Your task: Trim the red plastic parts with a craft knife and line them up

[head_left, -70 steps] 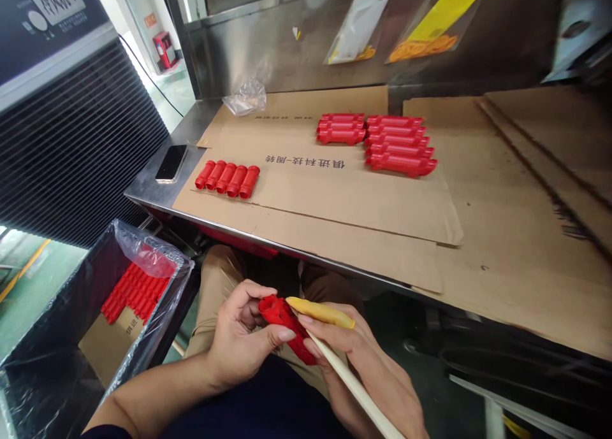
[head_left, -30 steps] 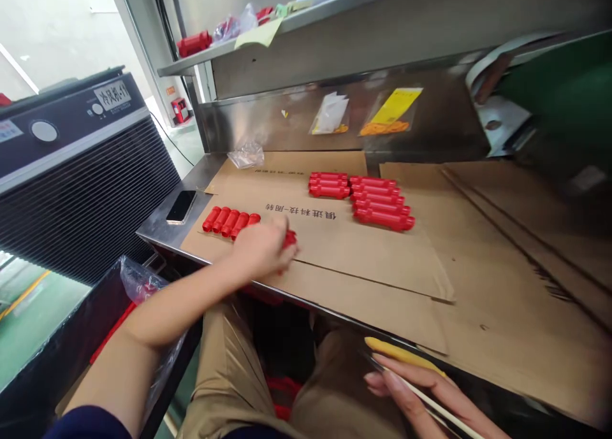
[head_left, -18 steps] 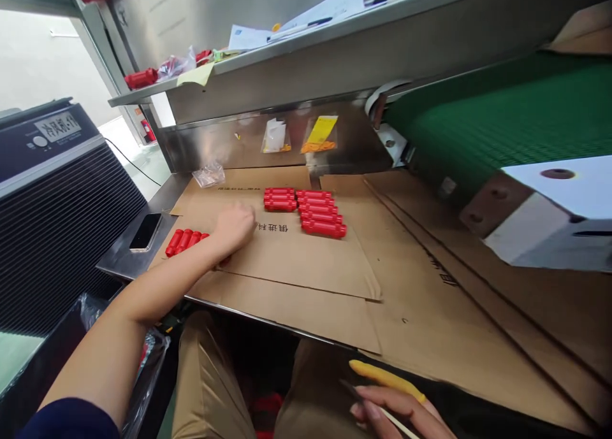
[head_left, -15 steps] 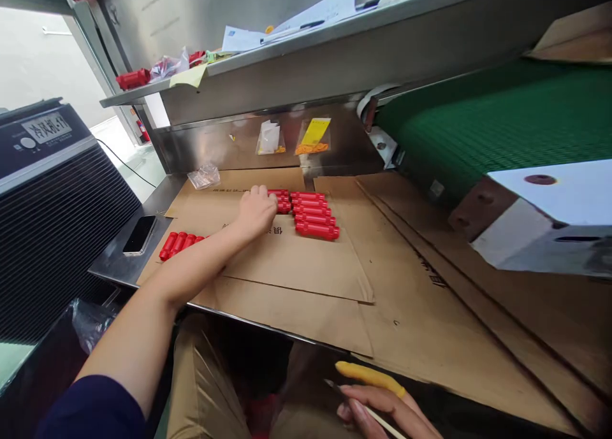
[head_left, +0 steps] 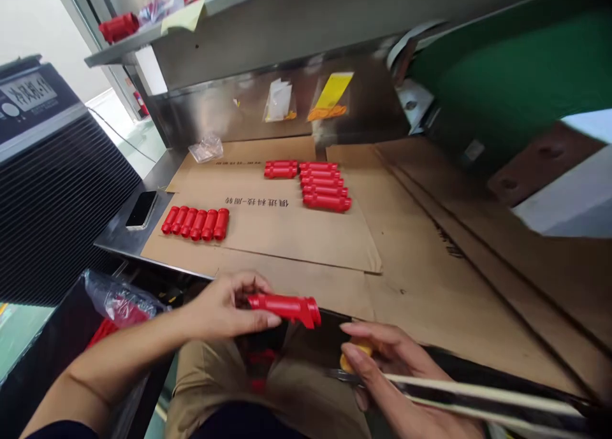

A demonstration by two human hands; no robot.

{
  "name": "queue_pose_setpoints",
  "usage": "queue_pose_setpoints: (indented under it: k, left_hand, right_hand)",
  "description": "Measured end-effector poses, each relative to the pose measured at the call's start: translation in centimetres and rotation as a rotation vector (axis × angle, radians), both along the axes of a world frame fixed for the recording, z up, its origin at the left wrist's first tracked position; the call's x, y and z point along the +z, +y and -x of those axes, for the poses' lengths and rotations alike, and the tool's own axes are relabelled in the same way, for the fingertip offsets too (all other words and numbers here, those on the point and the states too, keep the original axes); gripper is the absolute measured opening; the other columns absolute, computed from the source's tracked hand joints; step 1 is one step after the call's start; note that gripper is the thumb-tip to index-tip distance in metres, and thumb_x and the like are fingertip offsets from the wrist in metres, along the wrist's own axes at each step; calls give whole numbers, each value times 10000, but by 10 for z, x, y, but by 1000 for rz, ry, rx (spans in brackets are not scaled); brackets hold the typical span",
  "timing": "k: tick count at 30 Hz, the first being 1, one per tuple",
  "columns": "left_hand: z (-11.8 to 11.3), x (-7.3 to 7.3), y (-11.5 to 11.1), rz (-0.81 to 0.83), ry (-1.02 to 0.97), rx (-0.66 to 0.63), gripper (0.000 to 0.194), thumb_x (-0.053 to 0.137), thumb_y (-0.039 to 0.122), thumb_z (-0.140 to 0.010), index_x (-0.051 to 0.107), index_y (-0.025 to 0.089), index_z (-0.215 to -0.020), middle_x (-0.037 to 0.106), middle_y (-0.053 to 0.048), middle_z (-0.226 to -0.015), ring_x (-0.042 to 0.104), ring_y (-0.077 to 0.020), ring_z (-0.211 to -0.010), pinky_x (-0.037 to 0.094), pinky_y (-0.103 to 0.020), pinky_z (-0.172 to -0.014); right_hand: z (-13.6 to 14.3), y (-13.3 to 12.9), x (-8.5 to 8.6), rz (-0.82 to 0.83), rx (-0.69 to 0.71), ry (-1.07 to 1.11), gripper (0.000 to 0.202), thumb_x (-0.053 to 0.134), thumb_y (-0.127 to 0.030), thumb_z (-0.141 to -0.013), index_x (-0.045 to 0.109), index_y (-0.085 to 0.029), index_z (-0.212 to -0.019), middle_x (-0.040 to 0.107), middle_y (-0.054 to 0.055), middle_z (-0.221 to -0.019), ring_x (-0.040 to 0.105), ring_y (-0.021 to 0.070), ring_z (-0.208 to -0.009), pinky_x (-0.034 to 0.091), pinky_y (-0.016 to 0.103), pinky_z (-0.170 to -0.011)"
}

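Observation:
My left hand (head_left: pixel 234 308) grips a red plastic tube (head_left: pixel 287 306) by its left end, thumb below and fingers behind. The tube lies nearly level above my lap, its flanged end pointing right. My right hand (head_left: pixel 392 369) is closed around a slim knife-like tool (head_left: pixel 440 391) with a pale handle and a dark tip. The tip, blurred by motion, points left, a little below and apart from the tube. One right finger wears a yellow cover (head_left: pixel 356 356). On the cardboard (head_left: pixel 268 229), matching tubes lie in a left row (head_left: pixel 196 223), a right stack (head_left: pixel 326 187) and a small back group (head_left: pixel 280 169).
A phone (head_left: pixel 142 209) lies on the metal table edge at left. Small bags (head_left: pixel 280 101) hang on the metal back wall. A green conveyor belt (head_left: pixel 516 63) with a white bracket (head_left: pixel 568 178) juts in at right. A plastic-lined bin (head_left: pixel 119 299) stands lower left.
My left hand has come back from the rear group with a red tube and now holds it over my lap. My right hand and its tool have shifted slightly up. The view has tilted down.

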State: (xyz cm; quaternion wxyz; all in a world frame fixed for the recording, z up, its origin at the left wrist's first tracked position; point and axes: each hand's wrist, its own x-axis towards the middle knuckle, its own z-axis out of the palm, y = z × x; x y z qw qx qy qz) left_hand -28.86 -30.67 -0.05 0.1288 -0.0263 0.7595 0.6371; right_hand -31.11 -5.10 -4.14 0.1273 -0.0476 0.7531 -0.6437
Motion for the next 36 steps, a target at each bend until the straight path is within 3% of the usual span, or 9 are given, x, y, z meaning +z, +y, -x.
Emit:
queue_pose_setpoints:
  k: [1,3,7,10,15,22,26,32,36]
  left_hand:
    - [-23,-9,6,-161,-82,62,413,829,429,-758,612,166,-991,654,-20,-830,586,-119,-688,466,-252,-679]
    - [-56,-26,16,-316,-177,199,488,883,477,-692,625,153,-952,659,-19,-800,567,-100,-650,455,-242,-662]
    - [-88,-47,26,-309,-171,555,569,954,515,-570,607,152,-837,605,28,-663,443,-54,-538,340,-194,-523]
    - [-98,-50,28,-289,-131,690,555,930,552,-603,579,164,-790,557,53,-592,420,-51,-512,313,-184,-488]
    - [-103,-51,32,-408,-164,743,594,814,694,-685,512,185,-741,512,65,-566,416,-48,-467,238,-175,-428]
    - [-99,-52,34,-441,-129,717,599,811,692,-692,481,192,-718,493,70,-568,391,-46,-484,245,-187,-461]
    - [-98,-54,32,-413,-66,708,560,792,670,-735,508,188,-718,488,66,-566,383,-57,-504,302,-202,-505]
    - [-105,-61,28,-274,189,701,282,826,423,-812,708,183,-901,642,-22,-808,592,-138,-743,473,-262,-699]
    - [-108,-65,22,-152,362,588,24,776,242,-863,782,219,-859,677,-80,-1038,645,-210,-1012,503,-329,-895]
  right_hand:
    - [-4,-9,4,10,48,-47,398,723,-615,-838,709,-236,-960,583,-28,-603,515,117,-432,446,225,-415]
    - [-13,-25,7,16,159,-136,416,711,-643,-833,714,-229,-874,527,-42,-572,465,95,-434,400,209,-423]
    - [-31,-42,-7,23,303,-173,436,692,-651,-846,684,-219,-794,504,-49,-550,466,92,-437,373,198,-422]
    - [-40,-45,-14,-1,300,-149,432,654,-637,-887,685,-217,-792,520,-42,-534,468,102,-434,372,213,-427]
    - [-53,-49,-5,3,192,-137,407,675,-606,-888,676,-219,-763,579,-27,-602,478,108,-461,418,231,-468]
    - [-52,-41,-12,-53,269,-78,421,636,-631,-907,698,-229,-795,589,-24,-567,504,117,-448,424,223,-454]
    - [-52,-41,-12,-110,189,-35,355,650,-580,-913,719,-252,-795,606,-24,-587,532,136,-496,453,239,-513]
    - [-56,-42,-8,-128,153,208,263,669,-488,-924,749,-263,-815,706,7,-785,623,164,-665,519,273,-730]
    - [-56,-41,-8,-88,160,56,296,659,-506,-929,731,-244,-811,631,-12,-654,538,138,-541,475,264,-592]
